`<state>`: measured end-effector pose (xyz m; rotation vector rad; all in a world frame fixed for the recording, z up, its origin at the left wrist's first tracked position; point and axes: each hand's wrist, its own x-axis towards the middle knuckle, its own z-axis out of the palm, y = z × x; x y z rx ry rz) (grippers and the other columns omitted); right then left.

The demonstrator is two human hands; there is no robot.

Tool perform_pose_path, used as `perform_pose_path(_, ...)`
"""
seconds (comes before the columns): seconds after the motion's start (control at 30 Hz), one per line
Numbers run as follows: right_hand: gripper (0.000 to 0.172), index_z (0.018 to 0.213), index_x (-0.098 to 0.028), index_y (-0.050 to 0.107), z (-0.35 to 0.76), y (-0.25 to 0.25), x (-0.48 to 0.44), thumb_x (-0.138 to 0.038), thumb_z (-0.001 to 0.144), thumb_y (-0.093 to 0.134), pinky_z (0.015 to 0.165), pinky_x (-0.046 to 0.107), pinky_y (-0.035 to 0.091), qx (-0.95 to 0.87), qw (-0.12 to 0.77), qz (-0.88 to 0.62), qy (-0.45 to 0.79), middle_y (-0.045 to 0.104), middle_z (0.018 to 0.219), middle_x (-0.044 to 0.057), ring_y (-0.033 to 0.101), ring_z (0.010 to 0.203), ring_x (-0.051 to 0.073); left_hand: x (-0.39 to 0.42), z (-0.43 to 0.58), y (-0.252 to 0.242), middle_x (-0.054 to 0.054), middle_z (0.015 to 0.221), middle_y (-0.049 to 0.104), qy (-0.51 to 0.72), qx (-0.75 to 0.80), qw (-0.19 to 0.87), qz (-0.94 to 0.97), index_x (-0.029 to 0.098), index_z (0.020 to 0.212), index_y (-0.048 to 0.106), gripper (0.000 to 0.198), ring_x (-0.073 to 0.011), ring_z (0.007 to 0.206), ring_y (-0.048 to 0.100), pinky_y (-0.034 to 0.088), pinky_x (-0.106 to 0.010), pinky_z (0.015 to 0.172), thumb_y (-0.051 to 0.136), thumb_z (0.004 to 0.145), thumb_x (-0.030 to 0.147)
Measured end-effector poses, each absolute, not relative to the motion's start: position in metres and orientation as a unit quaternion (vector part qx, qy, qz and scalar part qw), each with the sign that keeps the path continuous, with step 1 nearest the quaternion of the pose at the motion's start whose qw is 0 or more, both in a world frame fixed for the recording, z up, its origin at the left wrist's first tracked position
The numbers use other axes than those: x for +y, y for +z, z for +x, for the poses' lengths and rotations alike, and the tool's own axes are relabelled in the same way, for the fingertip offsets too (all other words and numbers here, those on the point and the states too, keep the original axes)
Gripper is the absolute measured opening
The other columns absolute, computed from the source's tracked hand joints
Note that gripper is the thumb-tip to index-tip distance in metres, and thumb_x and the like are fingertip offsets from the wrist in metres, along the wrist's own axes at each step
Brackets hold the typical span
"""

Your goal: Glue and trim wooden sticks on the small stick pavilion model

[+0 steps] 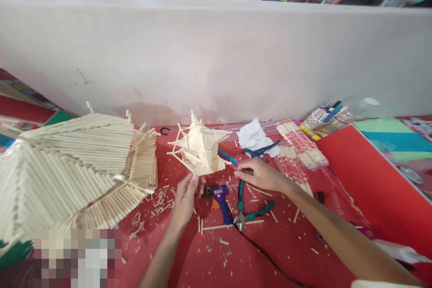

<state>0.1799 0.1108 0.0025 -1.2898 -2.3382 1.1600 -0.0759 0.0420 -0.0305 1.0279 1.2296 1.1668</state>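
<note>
Bare forearms [324,210] come nearest; left hand [184,193] at the front edge of the small stick model [201,144]; right hand [258,173] curled beside green-handled cutters [240,217]; cannot tell whether either grasps anything.

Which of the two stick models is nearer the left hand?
The small model, right by the left hand; the big model sits farther off, leftward.

Left hand [184,192] and right hand [260,173] reach forward, fingers [241,173] bent.

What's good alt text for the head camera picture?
A person's left hand and right hand are near a small stick model on a red table. A glue gun and green pliers lie in front; a larger stick model stands left.
</note>
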Motion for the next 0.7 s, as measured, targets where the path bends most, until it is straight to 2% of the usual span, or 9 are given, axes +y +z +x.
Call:
perform_pose_path(0.07, 0.029, 0.091, -0.019, 0.073, 0.190, 0.002, 0.105, -0.039, 0.097, 0.054, 0.069, 0.030, 0.045, -0.809, 0.103, -0.422, 0.396, 0.068, 0.083, 0.005, 0.058, 0.074, 0.017, 0.042, -0.076, -0.031, 0.001, 0.059, 0.051, 0.493, 0.517, 0.550, 0.432, 0.017, 0.078, 0.064, 0.049, -0.0134, 0.056, 0.044, 0.036, -0.025, 0.057, 0.051, 0.092, 0.063)
perform_pose_path(0.13, 0.028, 0.110, -0.023, 0.073, 0.199, -0.001, 0.094, -0.042, 0.094, 0.061, 0.090, 0.037, 0.048, -0.829, 0.080, -0.394, 0.388, 0.069, 0.106, 0.009, 0.062, 0.097, 0.022, 0.042, -0.077, -0.032, 0.001, 0.060, 0.052, 0.492, 0.516, 0.551, 0.434, 0.017, 0.078, 0.064, 0.049, -0.0131, 0.055, 0.044, 0.036, -0.025, 0.056, 0.051, 0.092, 0.062)
perform_pose_path(0.2, 0.050, 0.131, -0.028, 0.066, 0.206, -0.008, 0.079, -0.047, 0.086, 0.072, 0.107, 0.045, 0.041, -0.845, 0.038, -0.372, 0.382, 0.060, 0.132, 0.011, 0.054, 0.124, 0.028, 0.042, -0.077, -0.033, 0.001, 0.059, 0.051, 0.493, 0.514, 0.551, 0.435, 0.017, 0.078, 0.064, 0.048, -0.0127, 0.055, 0.043, 0.035, -0.025, 0.056, 0.051, 0.094, 0.060)
perform_pose_path(0.23, 0.059, 0.134, -0.029, 0.064, 0.208, -0.013, 0.072, -0.049, 0.081, 0.077, 0.110, 0.050, 0.038, -0.854, 0.016, -0.367, 0.369, 0.056, 0.140, 0.013, 0.048, 0.132, 0.033, 0.042, -0.077, -0.033, 0.002, 0.059, 0.051, 0.494, 0.512, 0.552, 0.434, 0.017, 0.079, 0.065, 0.048, -0.0125, 0.055, 0.043, 0.035, -0.025, 0.056, 0.051, 0.094, 0.060)
perform_pose_path(0.3, 0.063, 0.134, -0.031, 0.065, 0.211, -0.024, 0.058, -0.050, 0.076, 0.081, 0.116, 0.058, 0.028, -0.868, -0.015, -0.366, 0.336, 0.047, 0.151, 0.014, 0.035, 0.143, 0.039, 0.042, -0.077, -0.034, 0.002, 0.059, 0.051, 0.501, 0.507, 0.556, 0.427, 0.016, 0.079, 0.065, 0.046, -0.0123, 0.055, 0.044, 0.035, -0.025, 0.056, 0.053, 0.093, 0.059)
perform_pose_path(0.5, 0.073, 0.144, -0.031, 0.055, 0.215, -0.040, 0.040, -0.040, 0.077, 0.082, 0.117, 0.060, 0.023, -0.888, -0.053, -0.367, 0.272, 0.030, 0.162, 0.015, 0.024, 0.149, 0.038, 0.044, -0.077, -0.041, 0.002, 0.060, 0.052, 0.512, 0.496, 0.560, 0.423, 0.015, 0.081, 0.066, 0.047, -0.0121, 0.056, 0.044, 0.034, -0.024, 0.055, 0.054, 0.093, 0.059)
perform_pose_path(0.7, 0.055, 0.139, -0.026, 0.059, 0.215, -0.034, 0.036, -0.038, 0.087, 0.073, 0.114, 0.057, 0.028, -0.915, -0.072, -0.339, 0.205, 0.046, 0.150, 0.017, 0.040, 0.138, 0.035, 0.043, -0.079, -0.041, 0.003, 0.057, 0.051, 0.529, 0.469, 0.584, 0.398, 0.014, 0.082, 0.067, 0.044, -0.0103, 0.053, 0.042, 0.032, -0.024, 0.053, 0.058, 0.091, 0.057)
